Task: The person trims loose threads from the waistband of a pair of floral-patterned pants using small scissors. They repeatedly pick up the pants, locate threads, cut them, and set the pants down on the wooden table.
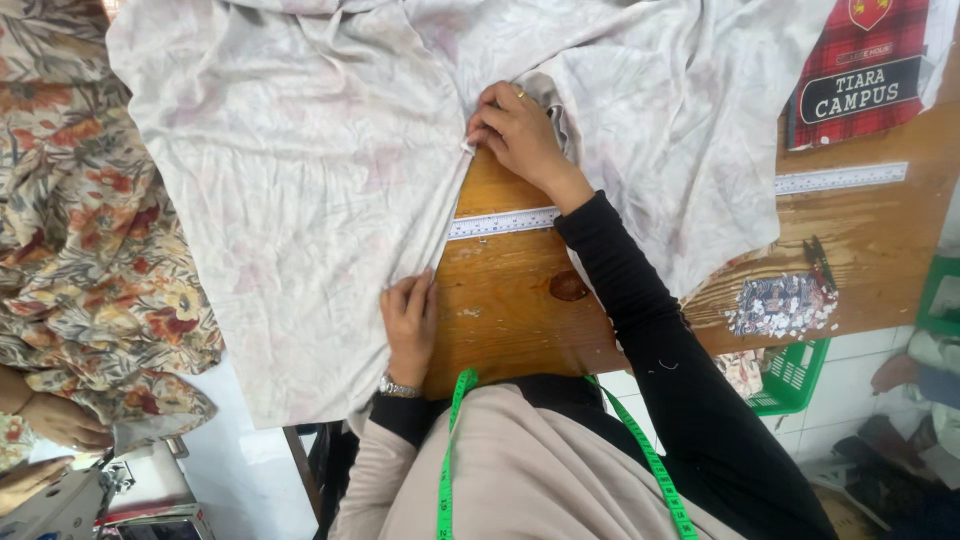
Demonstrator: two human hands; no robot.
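Now the pale cloth (300, 170) lies spread over the wooden surface (510, 310), covering its 10 to 1 o'clock part. Right hand (520, 130) pinches a cloth edge at 12 o'clock, its grip clenched on it. Left hand (410, 325) presses the cloth's lower edge near 7 o'clock, fingers curled onto it. A ruler (500, 222) crosses between them.
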